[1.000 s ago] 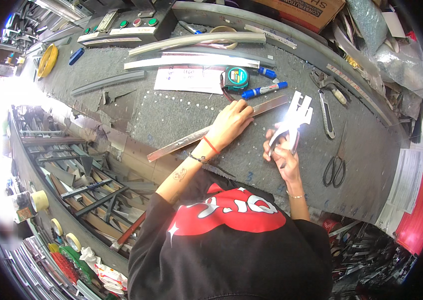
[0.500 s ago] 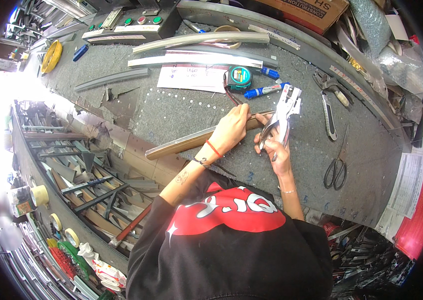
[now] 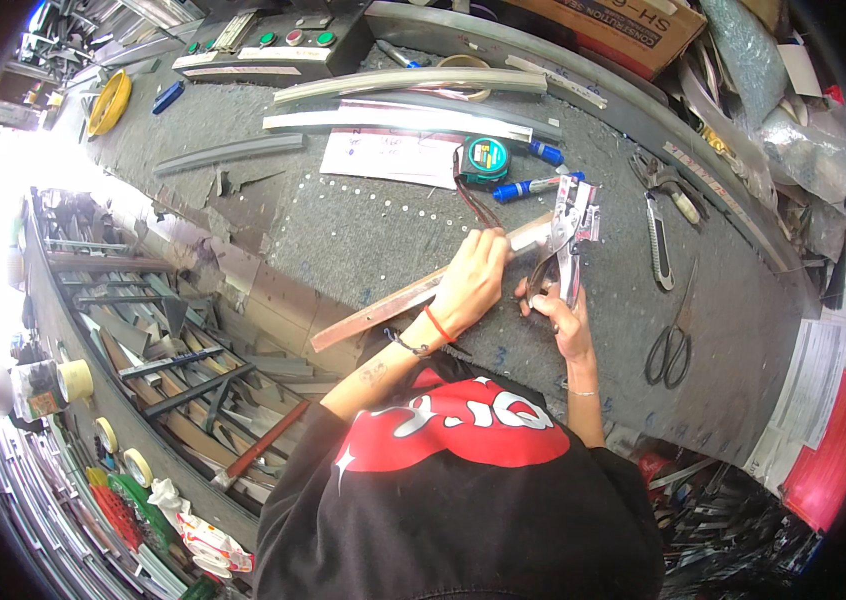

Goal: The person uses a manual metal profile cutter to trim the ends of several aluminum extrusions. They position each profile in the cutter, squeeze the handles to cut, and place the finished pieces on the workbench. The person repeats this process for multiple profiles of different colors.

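My left hand (image 3: 473, 278) is closed around a long, narrow metal profile strip (image 3: 375, 318), which slants from lower left to upper right over the bench. The strip's brownish, shiny face is turned up. In my right hand (image 3: 565, 318) are silver plier-like hand punch pliers (image 3: 567, 238), the fingers wrapped round their handles. The pliers' head points up and lies at the strip's upper right end; whether the jaws grip the strip I cannot tell. Just above the strip are a teal-and-black tape measure (image 3: 485, 160) and a blue marker (image 3: 533, 188).
On the grey bench (image 3: 633, 330), a utility knife (image 3: 659, 245), scissors (image 3: 671, 345) and pliers (image 3: 678, 190) lie to the right. Several metal profiles (image 3: 403, 88) and a paper sheet (image 3: 373, 163) lie beyond my hands. A bin of offcuts (image 3: 173, 350) stands at left.
The strip has rolled over, showing a different face, and its lower left end has shifted right and down. My left hand has moved slightly down; the pliers now stand at the strip's end.
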Demonstrator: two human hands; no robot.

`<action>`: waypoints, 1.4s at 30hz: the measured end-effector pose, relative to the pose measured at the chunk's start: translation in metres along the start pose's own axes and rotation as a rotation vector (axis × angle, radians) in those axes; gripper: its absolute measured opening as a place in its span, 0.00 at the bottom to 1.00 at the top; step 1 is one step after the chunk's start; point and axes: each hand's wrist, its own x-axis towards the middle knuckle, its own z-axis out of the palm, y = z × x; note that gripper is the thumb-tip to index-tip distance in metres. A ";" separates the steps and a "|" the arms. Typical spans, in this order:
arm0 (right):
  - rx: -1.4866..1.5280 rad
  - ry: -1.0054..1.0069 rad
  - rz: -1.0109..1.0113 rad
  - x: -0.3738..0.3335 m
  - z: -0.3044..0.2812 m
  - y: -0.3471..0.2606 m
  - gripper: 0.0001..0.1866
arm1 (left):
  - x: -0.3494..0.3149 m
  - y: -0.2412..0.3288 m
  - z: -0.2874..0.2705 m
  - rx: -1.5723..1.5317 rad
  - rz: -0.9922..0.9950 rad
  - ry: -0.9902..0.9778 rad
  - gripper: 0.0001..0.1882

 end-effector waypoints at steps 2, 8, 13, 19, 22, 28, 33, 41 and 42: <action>-0.039 -0.048 0.059 0.000 -0.008 -0.004 0.31 | -0.007 0.005 0.005 0.023 0.087 0.055 0.11; 0.053 -0.171 0.128 0.006 -0.022 -0.011 0.35 | -0.025 0.009 0.013 0.104 0.063 0.053 0.19; 0.162 -0.215 0.166 0.007 -0.019 -0.013 0.36 | -0.025 0.010 -0.003 0.103 0.060 0.019 0.18; 0.260 -0.194 0.053 0.002 0.006 -0.018 0.37 | -0.054 0.048 -0.025 -0.621 -0.062 0.072 0.06; 0.219 -0.218 -0.018 -0.001 0.017 -0.021 0.39 | -0.057 0.040 -0.024 -1.090 -0.636 0.105 0.18; -0.054 -0.202 -0.073 -0.008 0.024 -0.027 0.39 | -0.031 0.014 -0.033 -1.229 -0.795 0.162 0.31; -0.355 -0.253 -0.104 -0.007 0.016 -0.037 0.37 | -0.014 0.026 -0.055 -1.424 -0.966 0.023 0.25; -0.084 -0.306 -0.058 -0.005 0.025 -0.034 0.34 | -0.020 0.018 -0.042 -1.687 -0.974 0.279 0.17; -0.029 -0.344 -0.041 -0.003 0.026 -0.035 0.34 | -0.021 0.014 -0.041 -1.748 -0.970 0.252 0.16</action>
